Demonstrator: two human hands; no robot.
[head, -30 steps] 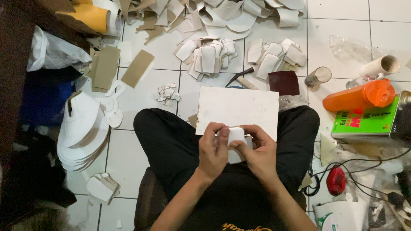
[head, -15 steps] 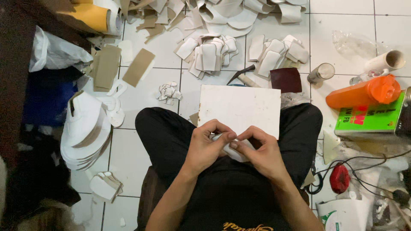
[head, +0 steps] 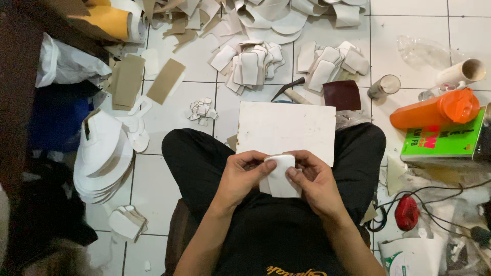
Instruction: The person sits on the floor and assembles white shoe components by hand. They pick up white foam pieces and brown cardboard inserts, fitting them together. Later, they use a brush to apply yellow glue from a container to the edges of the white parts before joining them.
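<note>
orange bottle (head: 433, 111), green can (head: 444, 143), stacked white cutouts (head: 102, 158), brown patch (head: 342, 95)

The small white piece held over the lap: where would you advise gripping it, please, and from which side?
Grip the small white piece at its two long side edges, coming in from left and right, as the left hand and right hand do now. It is thin and flat, its top edge folded over, so pinching the sides probably leaves that fold free.

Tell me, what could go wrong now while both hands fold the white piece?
The white board only rests on the knees, so it may slide off. The white piece, pinched between left hand and right hand, might crease unevenly. Cables beside the right leg could snag.
</note>
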